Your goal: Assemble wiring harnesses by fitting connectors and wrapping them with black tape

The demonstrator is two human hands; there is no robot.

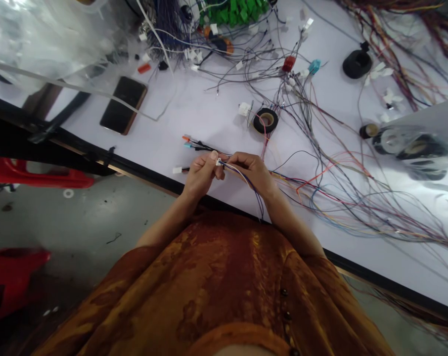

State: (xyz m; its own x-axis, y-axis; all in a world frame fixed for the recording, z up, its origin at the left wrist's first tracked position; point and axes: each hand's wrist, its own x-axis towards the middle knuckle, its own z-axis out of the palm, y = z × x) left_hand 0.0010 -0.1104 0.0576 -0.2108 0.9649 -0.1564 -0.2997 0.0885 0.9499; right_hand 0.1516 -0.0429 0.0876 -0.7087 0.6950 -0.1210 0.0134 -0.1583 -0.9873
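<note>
Near the table's front edge, my left hand (202, 173) is closed on a small white connector (219, 161), its thumb on top. Just to the right, my right hand (254, 170) pinches thin wires (239, 171) that enter the connector; their dark and white ends hang over the table edge. Behind my hands lie black leads with an orange tip (186, 138) and a blue tip (187, 145). A white plug (177, 170) sits left of my left hand. A black tape roll (265, 120) lies beyond my right hand.
A phone (123, 105) lies at the left, near plastic bags (61, 39). Long coloured wires (357, 217) spread across the right side. Green connectors (242, 11) are piled at the back. Another black roll (356, 64) sits at the right, and red stools (34, 173) stand at the left.
</note>
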